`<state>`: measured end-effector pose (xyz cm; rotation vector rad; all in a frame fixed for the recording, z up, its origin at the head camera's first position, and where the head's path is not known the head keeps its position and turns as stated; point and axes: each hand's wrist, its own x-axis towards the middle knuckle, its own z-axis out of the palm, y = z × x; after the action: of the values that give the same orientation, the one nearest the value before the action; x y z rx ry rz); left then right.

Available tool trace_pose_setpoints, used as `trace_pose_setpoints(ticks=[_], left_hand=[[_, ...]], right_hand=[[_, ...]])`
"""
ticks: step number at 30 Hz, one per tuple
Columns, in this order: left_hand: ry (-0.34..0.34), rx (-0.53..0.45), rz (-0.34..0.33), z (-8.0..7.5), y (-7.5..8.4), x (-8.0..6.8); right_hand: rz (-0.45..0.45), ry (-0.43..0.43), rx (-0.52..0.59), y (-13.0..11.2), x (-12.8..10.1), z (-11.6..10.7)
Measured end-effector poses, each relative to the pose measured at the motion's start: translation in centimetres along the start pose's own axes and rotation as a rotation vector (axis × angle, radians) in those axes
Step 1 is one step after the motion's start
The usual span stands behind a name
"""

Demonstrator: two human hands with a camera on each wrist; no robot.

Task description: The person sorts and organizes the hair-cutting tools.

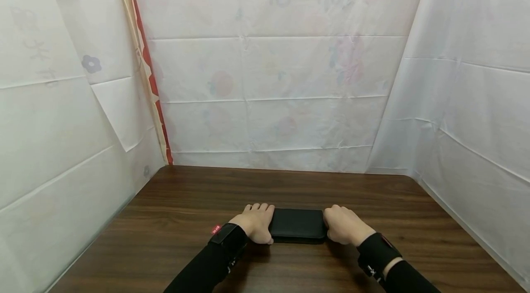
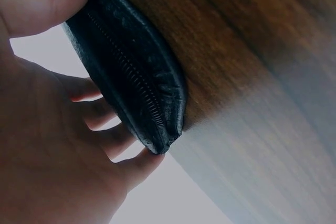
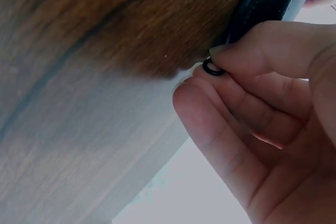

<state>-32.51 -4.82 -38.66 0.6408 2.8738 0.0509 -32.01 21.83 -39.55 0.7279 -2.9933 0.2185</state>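
I see one smooth black case (image 1: 297,223) lying flat on wooden worktop (image 1: 174,219); dark zipper (image 2: 132,71) along left end. Left hand (image 1: 257,224) holds case between thumb and fingers; right hand (image 1: 343,225), fingers curled, pinches one small ring (image 3: 214,73). Both hands partly block ends. White sheets (image 1: 265,123) on three sides.

The pouch (image 1: 297,223) lies on the table (image 1: 186,219), about midway between its left and right edges. At the pouch's left end is the left hand (image 1: 258,225); at its right end, the right hand (image 1: 344,226), a small ring (image 3: 213,73) between thumb and finger. Sheets hang left (image 1: 54,136), right (image 1: 476,136) and at the table's far edge (image 1: 290,127).
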Motion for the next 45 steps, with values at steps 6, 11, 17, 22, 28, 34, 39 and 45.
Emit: trace_pose_setpoints(ticks=[6, 11, 17, 22, 28, 34, 39, 45], left_hand=[[0.001, 0.005, 0.002, 0.04, -0.03, 0.0], [0.008, 0.005, 0.007, 0.13, -0.09, -0.06], [0.001, 0.006, 0.01, 0.17, -0.16, 0.0], [0.011, 0.011, 0.006, 0.21, -0.14, 0.04], [0.014, 0.017, 0.012, 0.21, -0.15, -0.02], [0.015, 0.008, 0.016, 0.24, -0.21, 0.0], [0.016, 0.004, 0.016, 0.24, -0.28, 0.0], [0.016, 0.007, 0.016, 0.31, -0.33, 0.05]], right_hand=[[0.006, -0.009, 0.003, -0.01, 0.0, -0.04], [0.007, -0.018, 0.016, 0.06, 0.04, 0.02], [0.013, -0.033, 0.034, 0.05, 0.1, 0.0], [0.013, -0.036, 0.049, 0.1, 0.02, 0.0], [0.018, -0.04, 0.054, 0.13, -0.05, -0.02], [0.018, -0.04, 0.065, 0.19, -0.15, -0.06], [0.006, -0.037, 0.07, 0.23, -0.25, -0.15], [-0.004, -0.041, 0.078, 0.26, -0.21, -0.18]])
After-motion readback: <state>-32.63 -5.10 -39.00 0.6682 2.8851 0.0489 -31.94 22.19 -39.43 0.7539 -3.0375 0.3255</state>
